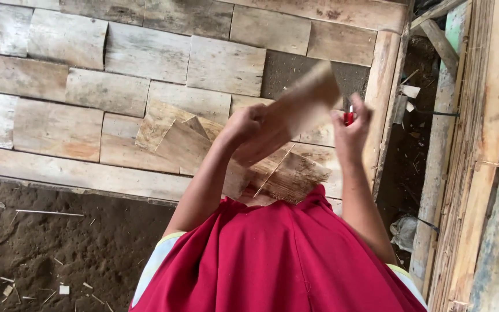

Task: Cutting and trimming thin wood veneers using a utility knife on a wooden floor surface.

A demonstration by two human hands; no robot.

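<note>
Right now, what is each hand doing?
Left hand: closed on a flat wooden piece.
Right hand: closed on a small red tool.

A pale, flat piece of wood point(310, 98), blurred, is held tilted up to the right in the left hand point(249, 130), while a small red-handled tool point(349, 117) sits gripped in the right hand point(350, 136) just beside its lower edge.

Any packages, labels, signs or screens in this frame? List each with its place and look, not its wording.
None in view: no package, label, sign or screen.
Only bare flat wooden pieces laid in rows, a wooden piece in the left hand, and a small red-handled tool in the right hand.
</note>
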